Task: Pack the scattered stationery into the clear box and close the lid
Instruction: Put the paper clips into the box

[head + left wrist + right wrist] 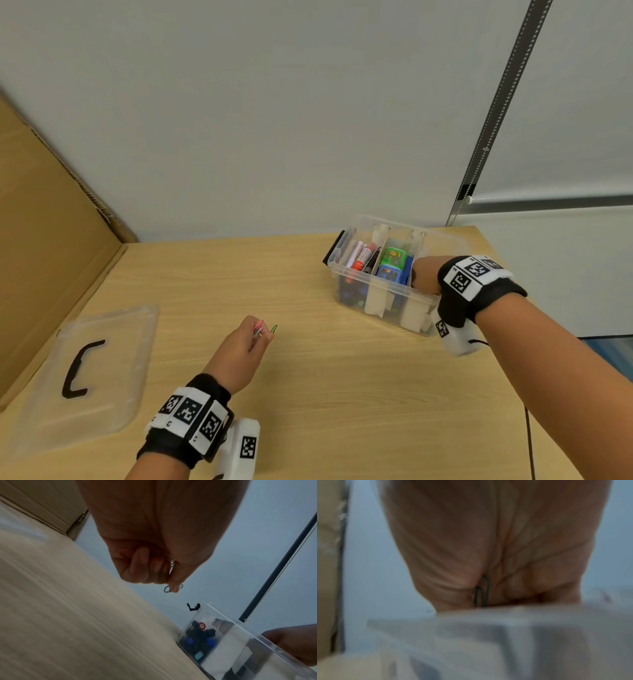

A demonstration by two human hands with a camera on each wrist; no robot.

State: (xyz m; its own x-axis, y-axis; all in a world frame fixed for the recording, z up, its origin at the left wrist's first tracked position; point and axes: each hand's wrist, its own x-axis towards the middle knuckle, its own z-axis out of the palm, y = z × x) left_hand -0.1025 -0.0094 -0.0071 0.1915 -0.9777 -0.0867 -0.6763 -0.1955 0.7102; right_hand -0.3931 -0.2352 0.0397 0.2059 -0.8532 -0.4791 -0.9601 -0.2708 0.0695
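Our left hand [245, 342] hovers over the middle of the worktop [342, 394], fingers curled, pinching a few paper clips [260, 328], likely gathered to carry across. Our right hand [423, 274] dips into the right compartment of the clear box [356, 301] at the far right, fingers closed on a paper clip [482, 592]. The lid [113, 370] lies apart, near left.
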